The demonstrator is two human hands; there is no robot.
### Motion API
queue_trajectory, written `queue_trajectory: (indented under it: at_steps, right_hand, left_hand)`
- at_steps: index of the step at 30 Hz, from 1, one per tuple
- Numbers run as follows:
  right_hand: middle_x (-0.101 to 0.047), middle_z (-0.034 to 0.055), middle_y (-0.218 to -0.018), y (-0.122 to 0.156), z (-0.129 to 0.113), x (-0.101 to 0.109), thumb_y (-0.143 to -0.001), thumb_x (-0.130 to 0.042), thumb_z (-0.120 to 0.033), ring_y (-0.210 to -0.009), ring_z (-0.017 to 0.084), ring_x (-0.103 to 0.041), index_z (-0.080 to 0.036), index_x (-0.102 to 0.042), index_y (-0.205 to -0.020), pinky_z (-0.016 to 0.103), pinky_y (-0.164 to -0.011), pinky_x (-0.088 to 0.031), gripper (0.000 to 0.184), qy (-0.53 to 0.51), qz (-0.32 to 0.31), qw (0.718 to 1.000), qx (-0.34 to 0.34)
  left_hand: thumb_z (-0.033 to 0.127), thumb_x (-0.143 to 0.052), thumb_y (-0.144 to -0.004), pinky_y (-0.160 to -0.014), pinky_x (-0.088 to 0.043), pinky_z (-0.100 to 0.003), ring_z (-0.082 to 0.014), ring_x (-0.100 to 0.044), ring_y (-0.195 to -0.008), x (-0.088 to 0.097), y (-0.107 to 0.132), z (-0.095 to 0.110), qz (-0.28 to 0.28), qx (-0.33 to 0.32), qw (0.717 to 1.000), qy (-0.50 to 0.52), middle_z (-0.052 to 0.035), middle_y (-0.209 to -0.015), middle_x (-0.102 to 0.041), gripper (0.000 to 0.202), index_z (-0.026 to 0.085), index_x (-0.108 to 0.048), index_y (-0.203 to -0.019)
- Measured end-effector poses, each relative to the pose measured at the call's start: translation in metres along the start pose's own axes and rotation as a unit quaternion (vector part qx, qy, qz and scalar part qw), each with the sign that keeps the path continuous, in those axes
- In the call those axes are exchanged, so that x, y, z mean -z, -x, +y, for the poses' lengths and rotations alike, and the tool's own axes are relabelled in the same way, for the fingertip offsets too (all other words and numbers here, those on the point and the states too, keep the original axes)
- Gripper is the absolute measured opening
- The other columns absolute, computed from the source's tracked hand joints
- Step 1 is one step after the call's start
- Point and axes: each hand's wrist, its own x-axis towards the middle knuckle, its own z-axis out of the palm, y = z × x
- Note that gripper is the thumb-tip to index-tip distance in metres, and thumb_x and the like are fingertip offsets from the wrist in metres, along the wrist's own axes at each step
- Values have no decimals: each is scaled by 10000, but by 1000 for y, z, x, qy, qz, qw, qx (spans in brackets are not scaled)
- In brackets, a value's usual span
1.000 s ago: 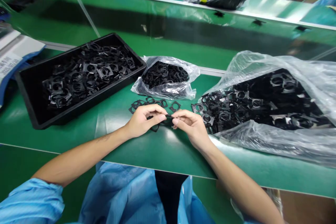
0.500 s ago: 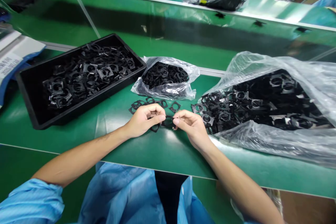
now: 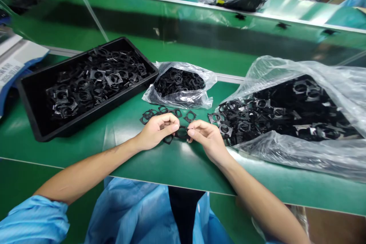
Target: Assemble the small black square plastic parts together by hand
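Note:
Between my two hands is a thin black plate with a large round hole. My left hand pinches its left side between thumb and fingers. On its opposite side, my right hand grips the edge in the same way, so both hands are closed. Another black ring-shaped part lies on the green table just under my left fingers. Behind the hands, several loose black rings are scattered, and one squarish ring lies apart from them. My fingertips partly hide the held plate's ends.
A black tray full of similar black parts stands at the left. A small clear bag of black rings lies behind my hands. On the right, a large open plastic bag spills black plates onto the table. A metal rail crosses the back.
Both hands stay nearly in place. The held plate has tilted slightly, so its round hole shows more clearly between my fingers.

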Motion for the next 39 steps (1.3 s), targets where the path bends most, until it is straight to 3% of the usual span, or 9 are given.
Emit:
queue_trajectory:
  at_steps: [39]
  right_hand:
    - [-610, -22, -644, 2, -3, -3, -703, -870, -540, -579, 109, -539, -190, -666, -725, 254, -582, -462, 405, 70, 38, 997, 15]
  left_hand:
    - [463, -682, -902, -617, -486, -215, -113, -574, -638, -3, -1, -3, 9, 7, 999, -34, 9, -696, -611, 334, 157, -631, -781]
